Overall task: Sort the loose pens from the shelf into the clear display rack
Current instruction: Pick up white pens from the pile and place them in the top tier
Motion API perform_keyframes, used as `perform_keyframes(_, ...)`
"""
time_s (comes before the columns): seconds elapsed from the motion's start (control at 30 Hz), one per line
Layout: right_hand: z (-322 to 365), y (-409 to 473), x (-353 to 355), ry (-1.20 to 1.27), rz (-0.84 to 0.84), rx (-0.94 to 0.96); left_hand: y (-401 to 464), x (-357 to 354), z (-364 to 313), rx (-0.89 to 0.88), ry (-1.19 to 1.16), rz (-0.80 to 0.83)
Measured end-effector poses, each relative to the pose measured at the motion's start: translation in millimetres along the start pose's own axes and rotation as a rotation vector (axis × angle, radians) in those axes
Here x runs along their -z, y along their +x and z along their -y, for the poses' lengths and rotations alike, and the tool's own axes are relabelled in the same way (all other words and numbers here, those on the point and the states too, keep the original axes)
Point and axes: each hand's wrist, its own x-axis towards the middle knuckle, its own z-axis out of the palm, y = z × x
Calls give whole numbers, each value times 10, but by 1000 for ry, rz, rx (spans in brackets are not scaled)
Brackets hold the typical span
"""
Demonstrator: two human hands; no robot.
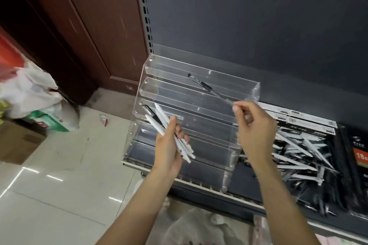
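Pens (168,131), mostly white ones with one black among them, are held as a bundle in the left hand (169,145); its fingers (180,132) are curled around the middle of the bundle, the thumb pressing from the near side. The tips of these pens stick out above the fingers, and their other ends stick out below them. Behind this hand stands the clear display rack (191,105) on the shelf edge (199,184), with stepped troughs. Further right, the right hand (252,125) pinches the near end of a clear pen with black grip (209,88) between thumb and index fingertip (235,108). This pen points away from the fingertips, up-left, over an upper trough of the rack. Right of the wrist, loose pens (298,157) lie in a pile on the shelf.
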Motion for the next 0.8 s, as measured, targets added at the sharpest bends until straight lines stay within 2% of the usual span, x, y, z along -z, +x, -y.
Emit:
perform_keyframes(0.1,167,480,-297,-122,41,9,191,162,-394,30,-156,17)
perform_keyframes(0.27,293,900,-748,-257,306,30,443,327,-777,44,-326,18)
perform_keyframes(0.57,410,1028,-972,-187,648,49,570,292,-821,53,-240,4)
perform_keyframes(0.63,423,1021,-985,-223,673,67,552,247,-797,47,-229,7)
perform_keyframes(0.7,482,973,-951,-267,628,122,550,204,-774,43,-223,12)
perform_keyframes(0.8,727,760,-812,-78,509,185,548,118,-726,38,-219,22)
